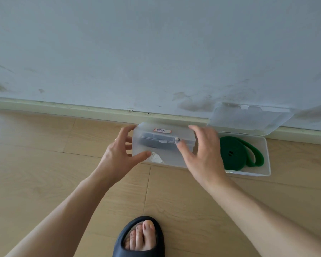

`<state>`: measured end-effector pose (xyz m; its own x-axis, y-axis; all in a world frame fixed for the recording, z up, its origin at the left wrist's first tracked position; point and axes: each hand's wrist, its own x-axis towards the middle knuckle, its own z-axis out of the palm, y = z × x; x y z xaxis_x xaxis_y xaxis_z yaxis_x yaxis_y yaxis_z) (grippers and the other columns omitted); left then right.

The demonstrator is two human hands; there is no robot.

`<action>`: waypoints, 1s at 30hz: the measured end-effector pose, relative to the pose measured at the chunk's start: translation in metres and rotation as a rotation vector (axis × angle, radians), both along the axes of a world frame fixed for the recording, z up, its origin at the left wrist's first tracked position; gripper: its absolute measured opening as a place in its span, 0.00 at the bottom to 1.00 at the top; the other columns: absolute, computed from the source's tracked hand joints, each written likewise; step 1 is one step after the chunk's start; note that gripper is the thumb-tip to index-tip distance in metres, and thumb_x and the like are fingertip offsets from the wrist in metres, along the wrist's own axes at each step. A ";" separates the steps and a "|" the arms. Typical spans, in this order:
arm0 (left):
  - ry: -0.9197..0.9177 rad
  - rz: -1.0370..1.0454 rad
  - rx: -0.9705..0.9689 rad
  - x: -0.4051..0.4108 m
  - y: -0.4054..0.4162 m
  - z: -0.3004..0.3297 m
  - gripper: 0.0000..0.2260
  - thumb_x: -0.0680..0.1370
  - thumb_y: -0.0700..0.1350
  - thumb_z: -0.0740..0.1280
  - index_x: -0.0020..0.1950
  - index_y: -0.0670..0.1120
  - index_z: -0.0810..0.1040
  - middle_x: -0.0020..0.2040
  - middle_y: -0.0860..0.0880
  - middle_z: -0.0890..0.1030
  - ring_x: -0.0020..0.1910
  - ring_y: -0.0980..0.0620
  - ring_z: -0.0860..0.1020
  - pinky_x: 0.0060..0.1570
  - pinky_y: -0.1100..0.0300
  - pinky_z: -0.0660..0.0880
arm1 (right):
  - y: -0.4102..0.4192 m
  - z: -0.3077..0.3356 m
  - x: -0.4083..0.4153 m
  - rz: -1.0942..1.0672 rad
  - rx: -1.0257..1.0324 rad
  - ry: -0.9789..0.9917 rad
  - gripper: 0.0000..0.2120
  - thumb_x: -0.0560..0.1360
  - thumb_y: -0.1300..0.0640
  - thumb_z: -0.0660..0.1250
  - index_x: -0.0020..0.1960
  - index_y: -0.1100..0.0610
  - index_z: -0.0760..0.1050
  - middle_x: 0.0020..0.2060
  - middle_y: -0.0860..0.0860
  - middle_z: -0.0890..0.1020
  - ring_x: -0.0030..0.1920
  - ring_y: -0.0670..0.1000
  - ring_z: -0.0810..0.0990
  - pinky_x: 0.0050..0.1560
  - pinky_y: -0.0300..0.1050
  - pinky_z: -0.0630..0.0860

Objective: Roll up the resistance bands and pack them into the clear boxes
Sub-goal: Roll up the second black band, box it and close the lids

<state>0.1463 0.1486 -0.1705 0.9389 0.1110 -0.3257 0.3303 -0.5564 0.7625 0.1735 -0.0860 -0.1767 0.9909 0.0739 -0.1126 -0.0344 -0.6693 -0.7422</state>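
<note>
Now both hands, left hand and right hand, fingers spread, flank the closed clear plastic box; beside it, a coiled green band.

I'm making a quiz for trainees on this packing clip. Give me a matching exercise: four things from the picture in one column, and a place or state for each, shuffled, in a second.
Things:
1. green band
2. closed clear box
3. open clear box
4. slipper

Places or states:
a. lid leaning against the wall
b. on a foot at the bottom edge
c. coiled inside the open box
d. between the left hand and right hand

Pairs: 1-c, 2-d, 3-a, 4-b
</note>
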 end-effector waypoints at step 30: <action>-0.199 -0.429 0.438 0.072 -0.188 0.072 0.33 0.75 0.57 0.73 0.74 0.49 0.64 0.68 0.50 0.67 0.60 0.45 0.74 0.51 0.54 0.70 | -0.185 0.076 0.057 0.370 -0.569 -0.364 0.16 0.81 0.55 0.66 0.65 0.63 0.75 0.58 0.59 0.82 0.59 0.63 0.78 0.60 0.57 0.75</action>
